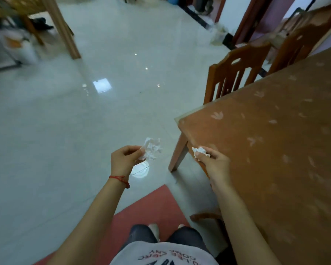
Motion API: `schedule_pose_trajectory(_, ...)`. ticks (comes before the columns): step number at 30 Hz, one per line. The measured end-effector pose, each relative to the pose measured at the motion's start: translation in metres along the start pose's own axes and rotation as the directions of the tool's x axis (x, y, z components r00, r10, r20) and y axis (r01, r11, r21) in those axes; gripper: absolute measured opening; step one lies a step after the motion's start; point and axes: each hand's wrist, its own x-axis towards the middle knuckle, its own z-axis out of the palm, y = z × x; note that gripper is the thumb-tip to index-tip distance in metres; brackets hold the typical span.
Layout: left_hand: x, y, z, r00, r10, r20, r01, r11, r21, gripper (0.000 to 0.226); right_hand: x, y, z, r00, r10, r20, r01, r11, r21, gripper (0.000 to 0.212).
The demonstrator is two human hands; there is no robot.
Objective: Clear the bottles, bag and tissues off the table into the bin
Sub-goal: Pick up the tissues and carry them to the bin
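My left hand (125,158) is out in front of me over the pale tiled floor (65,131), and its fingers (139,153) are pinched shut on a crumpled white tissue (151,149). Most of that tissue sticks up and out past my fingertips, loose and wrinkled, hanging in the air above a bright round reflection on the tiles. A thin red string bracelet (120,179) sits round that wrist.

My right hand (215,162) is level with the near corner of the surface (275,140), a brown top with a faint leaf pattern. Its fingers (205,152) are curled closed around a second tissue (198,151), a smaller wad, with only a white tuft showing between thumb and forefinger. The hand is right at the surface's edge, just above the wooden leg (178,155); I cannot tell whether my knuckles touch the edge.

The two tissues are apart from each other, one in each hand, both off the surface. The part of the surface I can see carries nothing else.

A wooden chair (235,71) stands pushed in along the far side of the surface, with another chair back beyond it. Below me are my dark trousers, a light shirt hem with printed letters, and a red mat (141,211) under my feet. Further off to the right, by a doorway, there is a blurred pale container (219,34) on the floor; I cannot make out what it is.
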Motion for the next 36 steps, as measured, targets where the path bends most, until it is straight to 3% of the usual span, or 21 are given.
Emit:
schedule_pose_trajectory(8, 0.029, -0.001, -0.074, 0.964, -0.045, -0.263, 0.019, 0.995, -0.100, 0.007, 0.027, -0.011, 0.100, 0.971, 0.021, 0.238, 0.001, 0.996, -0.094, 0.021)
schedule_pose_trajectory(15, 0.079, 0.012, -0.095, 0.911, -0.074, -0.405, 0.009, 0.987, -0.160, 0.008, 0.075, -0.028, 0.173, 0.918, 0.048, 0.393, 0.004, 0.992, -0.129, 0.020)
schedule_pose_trajectory(25, 0.186, 0.070, -0.093, 0.893, -0.064, -0.446, -0.020, 0.983, -0.181, 0.009, 0.158, -0.081, 0.253, 0.891, 0.049, 0.452, 0.006, 0.993, -0.120, 0.015)
schedule_pose_trajectory(36, 0.347, 0.131, -0.117, 0.921, -0.060, -0.386, -0.004, 0.987, -0.163, 0.007, 0.255, -0.118, 0.374, 0.917, 0.068, 0.394, -0.032, 0.995, -0.099, 0.016)
